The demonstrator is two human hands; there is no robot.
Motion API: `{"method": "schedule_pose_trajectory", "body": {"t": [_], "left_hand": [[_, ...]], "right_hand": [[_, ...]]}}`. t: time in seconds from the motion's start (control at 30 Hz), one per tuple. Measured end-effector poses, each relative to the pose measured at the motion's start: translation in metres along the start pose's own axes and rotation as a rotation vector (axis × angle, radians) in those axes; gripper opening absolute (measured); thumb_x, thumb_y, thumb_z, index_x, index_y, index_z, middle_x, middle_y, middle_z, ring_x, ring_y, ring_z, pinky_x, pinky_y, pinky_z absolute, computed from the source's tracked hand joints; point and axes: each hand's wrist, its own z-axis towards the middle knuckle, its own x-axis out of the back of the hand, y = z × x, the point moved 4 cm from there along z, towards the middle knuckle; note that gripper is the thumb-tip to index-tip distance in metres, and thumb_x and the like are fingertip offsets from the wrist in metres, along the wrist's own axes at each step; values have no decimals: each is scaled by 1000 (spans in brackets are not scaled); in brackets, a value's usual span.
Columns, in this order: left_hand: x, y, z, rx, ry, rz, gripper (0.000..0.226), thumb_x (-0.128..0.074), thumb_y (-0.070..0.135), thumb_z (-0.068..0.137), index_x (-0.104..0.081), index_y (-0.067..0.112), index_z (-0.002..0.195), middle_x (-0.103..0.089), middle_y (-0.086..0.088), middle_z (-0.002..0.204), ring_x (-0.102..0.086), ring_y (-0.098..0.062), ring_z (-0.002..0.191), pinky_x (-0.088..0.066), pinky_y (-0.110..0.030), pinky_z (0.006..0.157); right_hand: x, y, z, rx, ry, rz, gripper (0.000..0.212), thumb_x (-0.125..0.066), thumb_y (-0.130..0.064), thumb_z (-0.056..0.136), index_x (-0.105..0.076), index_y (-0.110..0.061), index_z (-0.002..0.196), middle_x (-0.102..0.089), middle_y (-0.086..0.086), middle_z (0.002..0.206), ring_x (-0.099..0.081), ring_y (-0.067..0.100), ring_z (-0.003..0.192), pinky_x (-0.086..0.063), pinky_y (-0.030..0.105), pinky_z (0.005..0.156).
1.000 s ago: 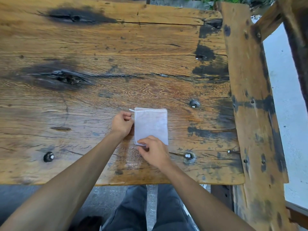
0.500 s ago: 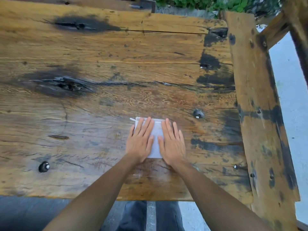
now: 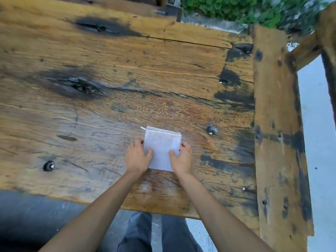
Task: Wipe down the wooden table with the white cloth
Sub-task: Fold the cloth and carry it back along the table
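Observation:
A folded white cloth (image 3: pixel 161 146) lies flat on the weathered wooden table (image 3: pixel 109 115), near its front edge and right of centre. My left hand (image 3: pixel 137 156) grips the cloth's left side, thumb on top and fingers curled at the edge. My right hand (image 3: pixel 181 158) grips the right side the same way. A small white loop sticks out at the cloth's far left corner.
Dark bolt heads sit in the wood at left (image 3: pixel 48 166) and right (image 3: pixel 211 130) of the cloth. A raised wooden plank (image 3: pixel 276 124) runs along the table's right side. Black charred knots (image 3: pixel 76 84) mark the planks. Green plants (image 3: pixel 236 10) grow beyond the far edge.
Both hands lay flat on top of the cloth half a second ago. Now they have slid to its left and right sides and curled around the edges.

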Motion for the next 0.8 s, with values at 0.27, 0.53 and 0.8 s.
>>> {"method": "schedule_pose_trajectory", "body": {"t": [0.27,0.53,0.8], "left_hand": [[-5,2,33,249,-167,-94,33,-68,23,83,-48,17,58,-62,-14,75,-67,-32,83,-42,-32,64],[13,-16,17,206,-278,-402,35,-61,10,84,-39,18,57,-46,-2,63,-50,-23,66,-33,-30,55],[89,-114,-36,528,-330,-1117,31,-59,17,92,-62,9,122,-70,-12,118,-66,-30,110,-56,-44,91]], "right_hand": [[5,-12,19,-199,-178,190,6,-70,-14,88,-68,-18,91,-75,11,99,-71,27,89,-59,47,80],[10,-50,-19,-39,-318,235,18,-53,-11,103,-55,-23,117,-69,-1,102,-70,17,85,-59,56,86],[-56,-134,-85,126,-398,93,24,-53,-4,95,-60,-14,116,-72,17,100,-70,30,84,-56,46,74]]}}
